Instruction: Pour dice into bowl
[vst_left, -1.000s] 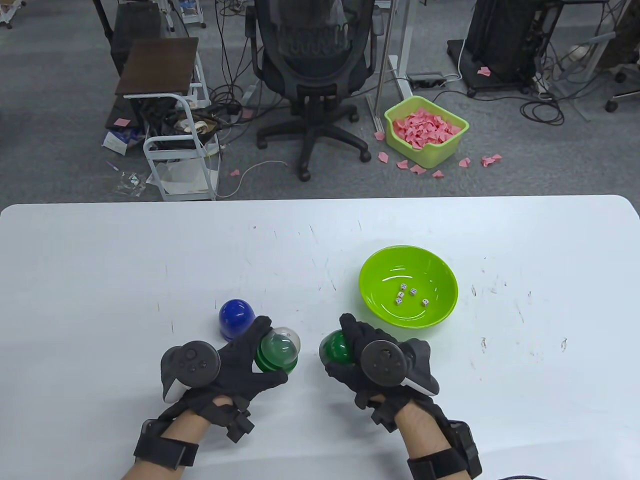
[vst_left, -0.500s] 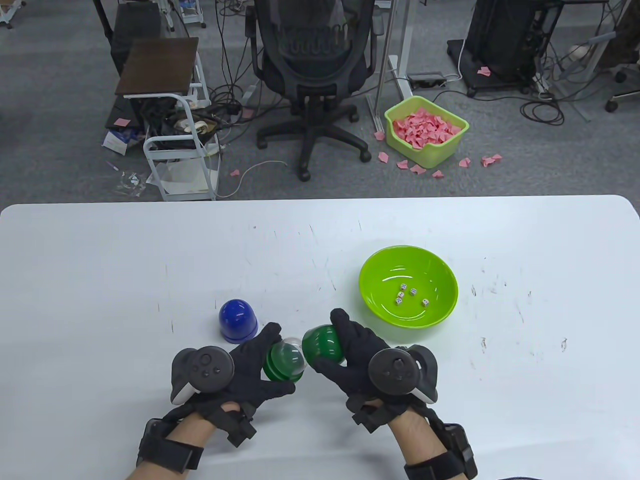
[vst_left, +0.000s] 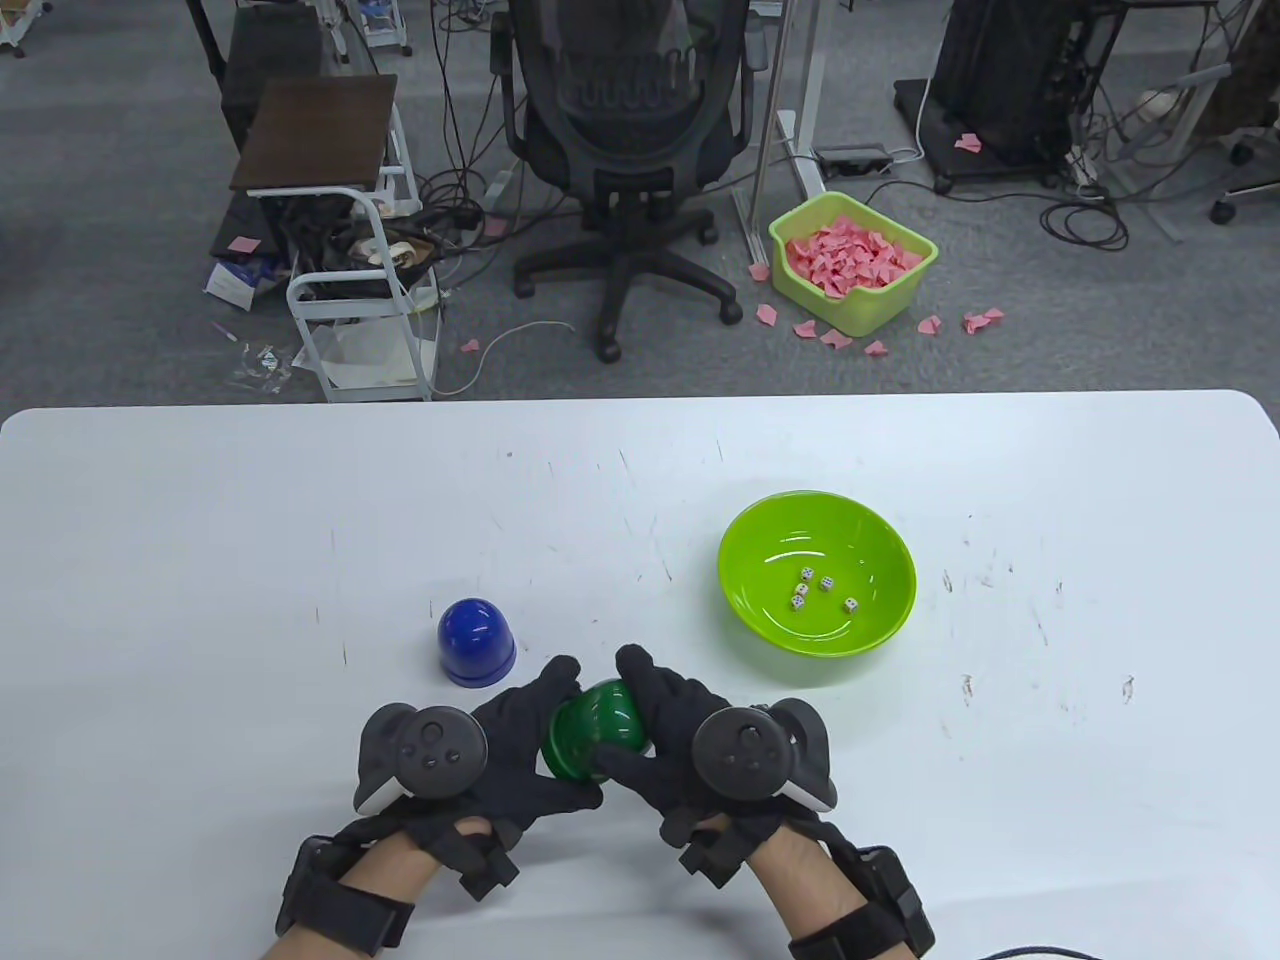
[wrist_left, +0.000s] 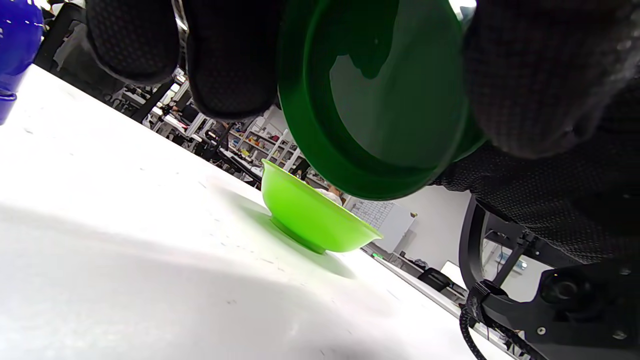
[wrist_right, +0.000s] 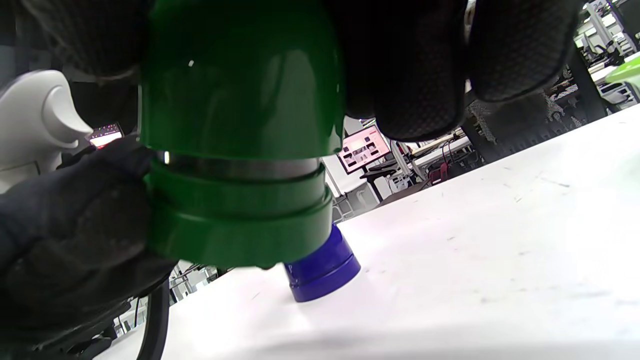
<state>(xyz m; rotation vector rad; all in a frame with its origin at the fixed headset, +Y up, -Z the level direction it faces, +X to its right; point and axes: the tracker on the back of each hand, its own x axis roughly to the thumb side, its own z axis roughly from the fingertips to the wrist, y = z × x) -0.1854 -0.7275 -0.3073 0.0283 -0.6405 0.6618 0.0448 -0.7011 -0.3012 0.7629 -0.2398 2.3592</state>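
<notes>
Both hands gripped one green dice cup (vst_left: 594, 732) above the table (vst_left: 200, 560) — the left hand (vst_left: 520, 745) on its base, the right hand (vst_left: 665, 740) on its dome. Five dice (vst_left: 812, 590) lay in the green bowl (vst_left: 740, 590) nearby.

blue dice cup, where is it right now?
In the table view the blue dice cup stands dome-up on the white table, left of the green bowl and just beyond the left hand. Neither hand touches it.
</notes>
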